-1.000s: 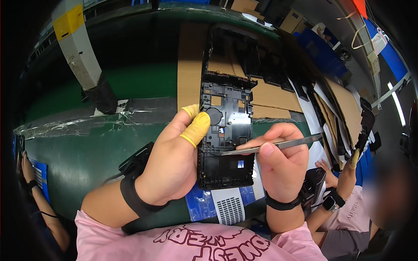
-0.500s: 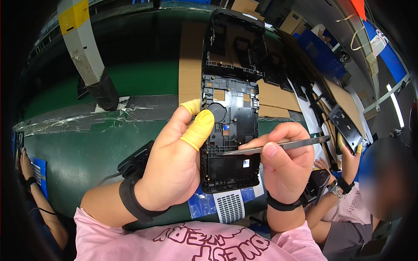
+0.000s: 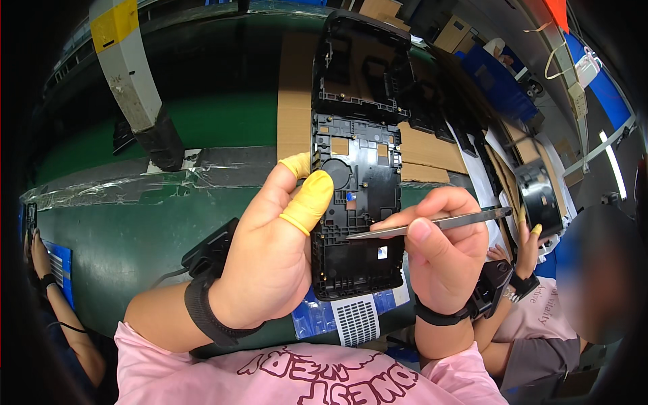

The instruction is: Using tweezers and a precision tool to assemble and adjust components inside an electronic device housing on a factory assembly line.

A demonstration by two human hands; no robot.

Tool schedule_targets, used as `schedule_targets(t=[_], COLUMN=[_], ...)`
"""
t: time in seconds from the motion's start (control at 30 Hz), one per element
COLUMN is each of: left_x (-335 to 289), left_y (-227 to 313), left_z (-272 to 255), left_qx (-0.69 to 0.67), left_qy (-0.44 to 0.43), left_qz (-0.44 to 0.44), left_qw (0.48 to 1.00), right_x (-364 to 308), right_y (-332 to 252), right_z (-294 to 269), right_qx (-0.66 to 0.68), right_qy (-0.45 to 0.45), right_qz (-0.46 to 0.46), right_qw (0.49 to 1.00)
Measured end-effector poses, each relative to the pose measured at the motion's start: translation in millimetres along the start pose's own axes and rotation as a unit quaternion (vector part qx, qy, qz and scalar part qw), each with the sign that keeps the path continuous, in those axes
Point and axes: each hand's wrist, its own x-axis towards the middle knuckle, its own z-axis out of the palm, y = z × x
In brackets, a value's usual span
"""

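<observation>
My left hand (image 3: 270, 243), with yellow finger cots on the thumb and a finger, grips the left edge of a black plastic housing (image 3: 368, 266). The housing has cut-out windows, ribs, brass-coloured inserts, a small blue piece near its middle and a small white sticker lower down. In my right hand (image 3: 445, 250) a pair of metal tweezers (image 3: 432, 225) lies pinched between thumb and fingers. Its tip points left, at the ribs in the lower part of the housing; whether it touches them I cannot tell. Both my wrists wear black straps.
Another black housing (image 3: 361, 61) lies beyond, on brown cardboard (image 3: 295, 101). A sheet with a grid of labels (image 3: 356, 320) lies on blue plastic below my hands. A grey post (image 3: 131, 88) rises at the left. At right a co-worker's hand (image 3: 528, 253) holds a black panel (image 3: 540, 199).
My hands, the housing and the tweezers have hardly moved. The co-worker at right has turned the black panel more upright and shifted their hand.
</observation>
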Motion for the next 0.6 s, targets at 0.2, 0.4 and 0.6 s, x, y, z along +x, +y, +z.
schedule_targets(t=[0.2, 0.4, 0.6], left_x=[-0.6, -2.2, -3.2], left_y=[-0.2, 4.6, 8.1], left_z=[0.0, 3.4, 2.5], left_qx=[-0.009, -0.016, 0.001], left_qy=[-0.001, -0.001, -0.022], left_qz=[-0.006, -0.013, -0.017], left_qw=[1.0, 1.0, 1.0], right_x=[-0.6, -1.7, -1.2], right_y=[0.1, -0.8, -0.1], right_z=[0.6, 1.5, 1.1], right_qx=[-0.004, -0.007, -0.02], right_qy=[0.012, 0.01, 0.006], right_qz=[0.008, 0.002, -0.007], right_qw=[1.0, 1.0, 1.0])
